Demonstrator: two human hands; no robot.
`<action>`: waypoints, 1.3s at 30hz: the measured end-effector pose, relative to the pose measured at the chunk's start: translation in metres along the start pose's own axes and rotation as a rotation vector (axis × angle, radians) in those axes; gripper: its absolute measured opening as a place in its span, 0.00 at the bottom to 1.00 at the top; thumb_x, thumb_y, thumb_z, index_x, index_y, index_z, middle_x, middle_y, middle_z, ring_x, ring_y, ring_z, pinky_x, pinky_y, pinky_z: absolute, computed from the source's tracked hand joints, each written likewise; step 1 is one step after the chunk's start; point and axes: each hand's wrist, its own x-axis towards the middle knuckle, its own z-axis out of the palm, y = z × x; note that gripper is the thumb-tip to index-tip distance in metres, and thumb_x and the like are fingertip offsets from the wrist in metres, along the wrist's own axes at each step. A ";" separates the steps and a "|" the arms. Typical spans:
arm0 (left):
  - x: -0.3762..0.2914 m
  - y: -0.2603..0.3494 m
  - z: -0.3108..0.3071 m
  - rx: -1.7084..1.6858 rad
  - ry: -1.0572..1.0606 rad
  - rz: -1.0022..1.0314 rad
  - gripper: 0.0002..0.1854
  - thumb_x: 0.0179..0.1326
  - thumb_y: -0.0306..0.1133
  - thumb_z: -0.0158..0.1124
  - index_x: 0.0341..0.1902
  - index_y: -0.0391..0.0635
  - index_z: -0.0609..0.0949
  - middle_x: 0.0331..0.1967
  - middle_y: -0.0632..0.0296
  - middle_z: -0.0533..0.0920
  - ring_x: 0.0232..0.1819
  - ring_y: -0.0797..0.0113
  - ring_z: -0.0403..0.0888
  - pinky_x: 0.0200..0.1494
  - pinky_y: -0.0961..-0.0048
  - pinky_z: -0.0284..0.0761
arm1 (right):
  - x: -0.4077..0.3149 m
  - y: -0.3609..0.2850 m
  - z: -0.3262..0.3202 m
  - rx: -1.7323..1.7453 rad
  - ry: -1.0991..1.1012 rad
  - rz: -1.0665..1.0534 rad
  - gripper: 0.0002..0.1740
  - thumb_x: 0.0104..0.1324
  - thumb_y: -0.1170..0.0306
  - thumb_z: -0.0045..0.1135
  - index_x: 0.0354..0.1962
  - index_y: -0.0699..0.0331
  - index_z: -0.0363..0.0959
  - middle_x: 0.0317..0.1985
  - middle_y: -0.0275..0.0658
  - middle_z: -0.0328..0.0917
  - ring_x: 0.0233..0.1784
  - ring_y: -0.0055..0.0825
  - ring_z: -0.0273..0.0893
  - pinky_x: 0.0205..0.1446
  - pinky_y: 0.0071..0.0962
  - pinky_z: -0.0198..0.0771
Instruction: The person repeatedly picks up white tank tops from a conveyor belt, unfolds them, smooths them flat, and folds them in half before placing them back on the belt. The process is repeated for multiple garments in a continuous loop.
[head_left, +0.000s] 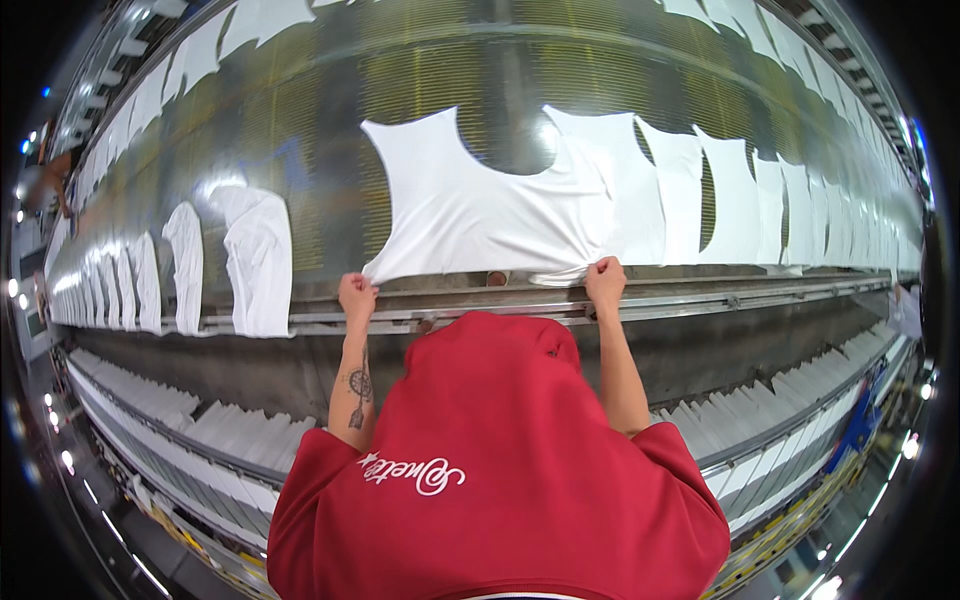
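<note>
A white cut fabric panel (487, 217) with a scooped neckline lies over the long glossy table (337, 150) before me. My left hand (357, 296) pinches its near left corner between thumb and fingers. Its near right part is bunched up in wrinkles where my right hand (604, 281) grips the edge. Between my hands the near edge is pulled fairly straight, close to the table's metal rail (517, 311). On the right the panel meets or overlaps a neighbouring white panel (637, 195); I cannot tell which.
More white panels (727, 195) run along the table to the right. Folded-looking white pieces (259, 259) lie in a row on the left. Other pieces (262, 22) line the far edge. Behind me stands another table with stacked white pieces (247, 435). Someone's arm (56, 180) shows far left.
</note>
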 end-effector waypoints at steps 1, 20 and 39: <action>-0.005 0.008 0.002 0.252 0.118 0.147 0.10 0.66 0.26 0.66 0.46 0.37 0.77 0.35 0.53 0.83 0.35 0.62 0.86 0.36 0.65 0.81 | -0.002 -0.001 -0.001 -0.001 -0.003 0.007 0.09 0.61 0.70 0.64 0.32 0.67 0.74 0.26 0.48 0.82 0.30 0.47 0.83 0.41 0.45 0.76; -0.051 0.346 0.467 0.700 -0.763 0.666 0.25 0.60 0.53 0.74 0.33 0.38 0.85 0.37 0.48 0.90 0.42 0.48 0.89 0.43 0.56 0.84 | -0.032 -0.044 -0.017 0.115 -0.087 0.132 0.17 0.60 0.63 0.74 0.30 0.70 0.82 0.27 0.48 0.82 0.30 0.44 0.80 0.38 0.39 0.74; -0.026 0.335 0.423 0.475 -0.823 0.525 0.14 0.61 0.34 0.72 0.45 0.35 0.88 0.42 0.42 0.88 0.44 0.57 0.91 0.42 0.60 0.85 | -0.055 -0.077 -0.006 0.391 0.030 0.042 0.12 0.69 0.72 0.67 0.44 0.72 0.79 0.29 0.38 0.82 0.31 0.22 0.80 0.35 0.23 0.72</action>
